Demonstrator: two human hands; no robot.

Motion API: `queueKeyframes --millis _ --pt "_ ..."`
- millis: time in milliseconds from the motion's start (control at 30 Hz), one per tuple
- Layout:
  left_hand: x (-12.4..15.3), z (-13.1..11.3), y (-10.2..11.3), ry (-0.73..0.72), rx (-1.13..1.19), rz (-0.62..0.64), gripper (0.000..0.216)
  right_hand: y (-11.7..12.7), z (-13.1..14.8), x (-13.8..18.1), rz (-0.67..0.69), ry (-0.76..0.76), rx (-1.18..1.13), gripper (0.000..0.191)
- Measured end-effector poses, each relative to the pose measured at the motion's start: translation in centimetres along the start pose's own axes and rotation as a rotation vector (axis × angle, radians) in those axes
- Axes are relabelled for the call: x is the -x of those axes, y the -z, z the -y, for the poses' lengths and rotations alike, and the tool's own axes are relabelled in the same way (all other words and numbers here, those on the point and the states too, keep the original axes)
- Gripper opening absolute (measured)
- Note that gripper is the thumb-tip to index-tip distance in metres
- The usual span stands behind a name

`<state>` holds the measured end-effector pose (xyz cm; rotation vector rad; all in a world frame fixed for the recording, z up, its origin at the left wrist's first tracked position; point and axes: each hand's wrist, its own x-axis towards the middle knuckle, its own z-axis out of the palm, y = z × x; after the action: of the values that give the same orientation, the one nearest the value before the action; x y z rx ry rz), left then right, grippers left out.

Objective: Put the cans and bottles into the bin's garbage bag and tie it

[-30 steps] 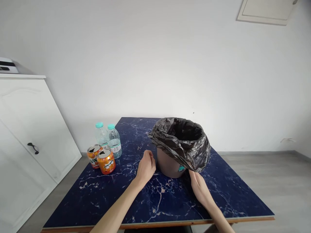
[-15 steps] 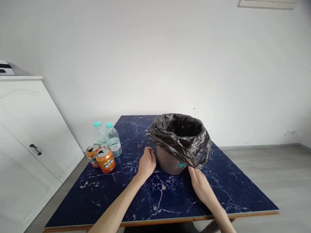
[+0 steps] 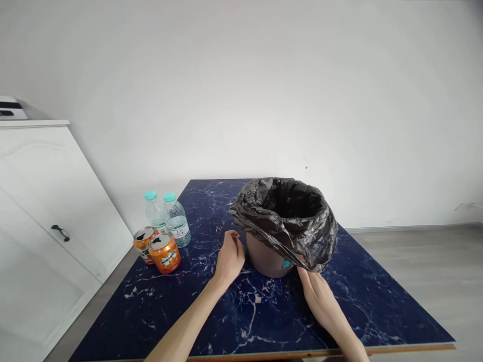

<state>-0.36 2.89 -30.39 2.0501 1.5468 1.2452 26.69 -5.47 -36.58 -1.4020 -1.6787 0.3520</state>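
A grey-brown trash bin (image 3: 266,256) stands on the table, lined with a black plastic trash bag (image 3: 302,234). The bag's mouth gapes open at the top and its edge hangs over the rim, lower at the front right. My left hand (image 3: 230,259) rests on the table just left of the bin, its fingers loosely curled with nothing seen in them. To the bin's front right lies my right hand (image 3: 319,296), fingers together and closed. Its fingertips reach the overhanging bag edge, which partly hides them; I cannot tell if they touch it.
Two orange soda cans (image 3: 165,254) with opened tops stand at the left, in front of two clear water bottles (image 3: 177,221) with turquoise caps. The dark blue marbled table (image 3: 211,322) reaches toward the white wall. A white cabinet (image 3: 45,201) is at the left.
The view has shifted slightly, so the table and bin sit a little differently in frame. My hands stay in place beside the bin; nothing was picked up or let go.
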Motion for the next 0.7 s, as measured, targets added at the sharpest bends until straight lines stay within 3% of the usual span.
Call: queueKeyframes --millis 167,267,333,467,700 --pt "-0.4 -1.9 1.0 -0.158 -0.009 -0.248 0.022 -0.2 -0.5 0.2 -0.008 0.071 0.056 0.044" --pt "-1.0 -4.3 2.5 -0.363 0.017 -0.486 0.034 -0.5 -0.9 0.4 0.009 0.138 0.121 0.043" --pt "-1.2 -6.1 3.6 -0.489 0.041 -0.578 0.038 -0.6 -1.1 0.4 0.011 0.166 0.151 0.043" --pt "-1.0 -8.5 5.0 -0.616 0.013 -0.568 0.044 -0.8 -1.3 0.5 -0.001 0.184 0.173 0.044" --pt "-0.2 -9.0 5.4 -0.701 -0.190 -0.487 0.040 -1.1 -1.3 0.4 -0.012 0.128 0.127 0.045"
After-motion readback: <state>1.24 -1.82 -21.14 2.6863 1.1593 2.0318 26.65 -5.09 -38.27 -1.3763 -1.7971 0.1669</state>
